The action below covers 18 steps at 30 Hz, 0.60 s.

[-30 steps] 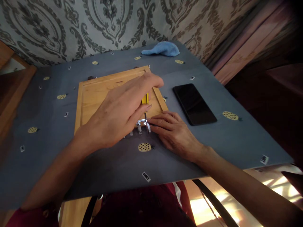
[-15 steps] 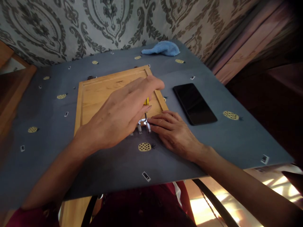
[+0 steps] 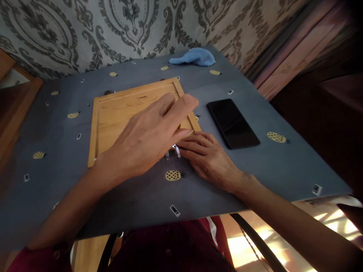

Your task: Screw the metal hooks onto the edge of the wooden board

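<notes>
A framed wooden panel (image 3: 121, 117), like a small cabinet door, lies on the table. A shiny metal hinge (image 3: 176, 151) sits at its near right edge, partly covered by fingers. Over the panel, my left hand (image 3: 147, 130) is closed around a screwdriver (image 3: 179, 126); only a sliver of its yellow handle shows, and its tip is hidden behind the hand. My right hand (image 3: 208, 156) lies at the panel's near right corner, its fingers pressed together against the hinge.
A black phone (image 3: 233, 124) lies right of the panel. At the back of the table (image 3: 136, 215) rests a blue cloth (image 3: 195, 56), close to the patterned wall (image 3: 130, 26). Small dark pieces (image 3: 108, 92) show at the panel's far edge.
My left hand has turned, with its thumb now farther right, and hides most of the screwdriver. My right hand and the panel have stayed in place.
</notes>
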Each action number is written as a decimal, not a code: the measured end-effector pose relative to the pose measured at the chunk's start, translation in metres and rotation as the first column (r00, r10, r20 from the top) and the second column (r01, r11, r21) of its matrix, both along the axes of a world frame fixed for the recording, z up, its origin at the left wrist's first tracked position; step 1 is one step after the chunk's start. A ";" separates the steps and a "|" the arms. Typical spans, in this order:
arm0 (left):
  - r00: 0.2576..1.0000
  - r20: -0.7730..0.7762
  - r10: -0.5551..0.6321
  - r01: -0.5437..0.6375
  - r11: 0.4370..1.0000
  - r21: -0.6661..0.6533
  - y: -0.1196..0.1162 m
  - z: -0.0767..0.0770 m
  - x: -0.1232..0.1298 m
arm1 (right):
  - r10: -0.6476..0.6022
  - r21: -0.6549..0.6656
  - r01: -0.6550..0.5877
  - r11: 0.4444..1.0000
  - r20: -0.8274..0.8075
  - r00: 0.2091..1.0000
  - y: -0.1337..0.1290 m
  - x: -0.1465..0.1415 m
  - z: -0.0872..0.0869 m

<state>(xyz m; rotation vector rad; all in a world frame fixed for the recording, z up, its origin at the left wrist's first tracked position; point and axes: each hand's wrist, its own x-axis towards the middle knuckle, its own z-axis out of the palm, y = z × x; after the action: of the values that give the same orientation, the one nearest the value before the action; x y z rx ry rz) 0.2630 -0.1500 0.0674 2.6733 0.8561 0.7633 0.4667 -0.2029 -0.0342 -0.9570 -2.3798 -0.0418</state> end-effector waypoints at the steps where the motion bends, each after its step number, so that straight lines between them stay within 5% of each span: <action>1: 1.000 0.013 0.018 -0.018 1.000 -0.007 0.000 -0.001 0.001 | 0.001 0.004 -0.001 1.000 0.000 1.000 0.000 0.000 0.000; 9: 0.994 0.105 0.031 -0.026 0.998 -0.051 -0.001 0.004 0.002 | -0.006 -0.015 0.006 1.000 0.000 1.000 0.000 0.000 0.000; 18: 0.991 0.102 -0.090 0.103 0.986 -0.129 -0.003 0.006 0.002 | -0.003 -0.004 0.003 1.000 -0.001 1.000 0.000 -0.001 0.002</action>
<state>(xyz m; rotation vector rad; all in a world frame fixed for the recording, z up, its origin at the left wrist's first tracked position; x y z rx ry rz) 0.2652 -0.1527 0.0733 2.5177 0.7214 0.7754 0.4656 -0.2028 -0.0322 -0.9622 -2.3788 -0.0379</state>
